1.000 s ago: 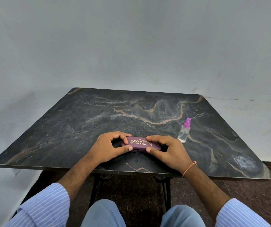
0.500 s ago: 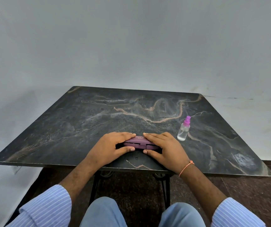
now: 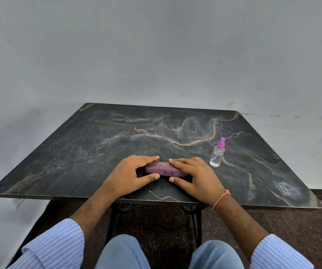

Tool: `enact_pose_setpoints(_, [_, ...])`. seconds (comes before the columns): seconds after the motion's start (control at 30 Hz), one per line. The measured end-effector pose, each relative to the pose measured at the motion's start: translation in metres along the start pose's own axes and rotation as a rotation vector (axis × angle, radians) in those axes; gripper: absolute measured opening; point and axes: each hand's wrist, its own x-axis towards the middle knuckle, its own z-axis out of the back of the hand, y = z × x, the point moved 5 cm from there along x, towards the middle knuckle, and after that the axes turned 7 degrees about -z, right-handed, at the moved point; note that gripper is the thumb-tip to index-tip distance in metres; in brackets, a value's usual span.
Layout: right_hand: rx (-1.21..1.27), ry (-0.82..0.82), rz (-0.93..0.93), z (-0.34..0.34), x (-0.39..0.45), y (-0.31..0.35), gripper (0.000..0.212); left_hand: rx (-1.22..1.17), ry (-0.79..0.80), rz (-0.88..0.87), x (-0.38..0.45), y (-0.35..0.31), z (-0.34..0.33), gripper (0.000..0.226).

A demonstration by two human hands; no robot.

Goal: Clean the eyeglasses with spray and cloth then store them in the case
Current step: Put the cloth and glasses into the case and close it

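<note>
A purple glasses case [image 3: 163,170] with gold lettering lies closed on the dark marble table [image 3: 98,144], near its front edge. My left hand [image 3: 131,174] holds its left end, fingers laid over the lid and thumb at the front side. My right hand [image 3: 197,176] holds the right end the same way. A small clear spray bottle [image 3: 217,155] with a pink top stands upright just right of my right hand. No eyeglasses or cloth show in the head view.
A grey wall stands right behind the table's far edge. The table's black metal legs [image 3: 111,222] and a dark speckled floor show below, with my knees close to the front edge.
My fingers moved from the case's ends up over its lid, and the case tipped so its front latch side now faces me. The bottle has not moved.
</note>
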Motion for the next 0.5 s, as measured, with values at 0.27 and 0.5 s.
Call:
enact_pose_setpoints(0.27, [0.098,0.043,-0.076,0.007,-0.002,-0.006,0.067,-0.116,0.042,0.120,0.004,0.014,-0.006,0.089])
enact_pose_setpoints(0.5, [0.143,0.096,-0.197,0.007,-0.004,-0.020,0.085,-0.095,0.090,0.204,0.009,0.023,-0.010,0.100])
